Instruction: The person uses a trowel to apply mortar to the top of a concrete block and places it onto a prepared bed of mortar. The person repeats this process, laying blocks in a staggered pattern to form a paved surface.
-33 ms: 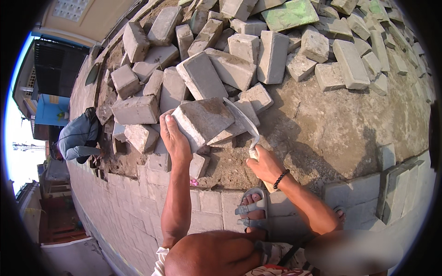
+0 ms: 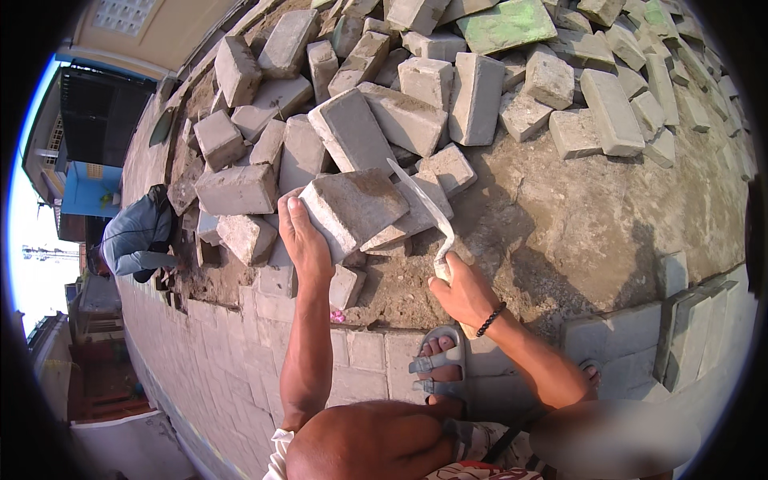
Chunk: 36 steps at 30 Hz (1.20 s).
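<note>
In my left hand (image 2: 306, 240) is a grey paving block (image 2: 352, 206), gripped by its left side with the thumb along the edge. Brown dirt marks one corner of its upper face. My right hand (image 2: 464, 292) is closed round the handle of a trowel (image 2: 426, 200). The trowel's thin blade slants up and to the left, just right of the held block, and is seen nearly edge-on. Behind the blade another paving block (image 2: 418, 210) leans on the pile. Most of the trowel's handle is hidden by my fingers.
A heap of loose paving blocks (image 2: 352, 128) spreads ahead, one green-topped block (image 2: 508, 26) among them. Bare sandy ground (image 2: 576, 216) lies to the right. Laid pavers (image 2: 368, 352) run under my sandalled foot (image 2: 438, 364). Upright blocks (image 2: 692, 332) stand at right. Another person (image 2: 140, 236) bends down at left.
My right hand and the trowel have shifted slightly to the right, and the blade has turned more edge-on, away from the held block. The left hand and block stay about where they were.
</note>
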### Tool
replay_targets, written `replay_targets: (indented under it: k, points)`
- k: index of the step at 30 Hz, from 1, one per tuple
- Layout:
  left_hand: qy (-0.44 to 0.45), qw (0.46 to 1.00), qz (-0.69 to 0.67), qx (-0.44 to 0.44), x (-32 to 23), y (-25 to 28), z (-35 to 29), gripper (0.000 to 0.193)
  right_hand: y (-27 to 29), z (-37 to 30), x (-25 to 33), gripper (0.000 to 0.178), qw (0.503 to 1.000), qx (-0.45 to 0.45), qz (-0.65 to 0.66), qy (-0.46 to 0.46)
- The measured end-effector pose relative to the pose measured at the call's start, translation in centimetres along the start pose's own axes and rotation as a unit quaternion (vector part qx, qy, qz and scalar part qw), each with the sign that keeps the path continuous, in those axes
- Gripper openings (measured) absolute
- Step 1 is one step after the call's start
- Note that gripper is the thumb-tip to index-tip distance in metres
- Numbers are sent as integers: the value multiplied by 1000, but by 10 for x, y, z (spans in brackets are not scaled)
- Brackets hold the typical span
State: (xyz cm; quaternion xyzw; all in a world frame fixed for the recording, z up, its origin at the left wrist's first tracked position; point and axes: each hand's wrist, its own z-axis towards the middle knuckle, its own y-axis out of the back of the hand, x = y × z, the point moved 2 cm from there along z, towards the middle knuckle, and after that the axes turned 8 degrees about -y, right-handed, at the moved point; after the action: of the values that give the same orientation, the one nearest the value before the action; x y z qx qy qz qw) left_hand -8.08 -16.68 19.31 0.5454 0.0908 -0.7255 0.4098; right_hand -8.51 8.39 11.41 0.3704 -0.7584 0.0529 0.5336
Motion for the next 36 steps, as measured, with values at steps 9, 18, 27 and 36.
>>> replay_targets:
  k: [9, 18, 27, 36]
  points:
    - [22, 1000, 5, 6, -3, -11, -1, 38, -17, -42, 37, 30, 991, 38, 31, 122]
    - [-5, 1000, 19, 6, -3, -4, 0, 39, 0, 2, 17, 36, 995, 76, -50, 40]
    - [18, 1000, 24, -7, -7, 1, -4, 42, 2, 11, 8, 36, 997, 71, -29, 10]
    - [167, 979, 85, 81, -22, 43, -13, 53, -14, 45, -16, 35, 994, 84, -63, -40]
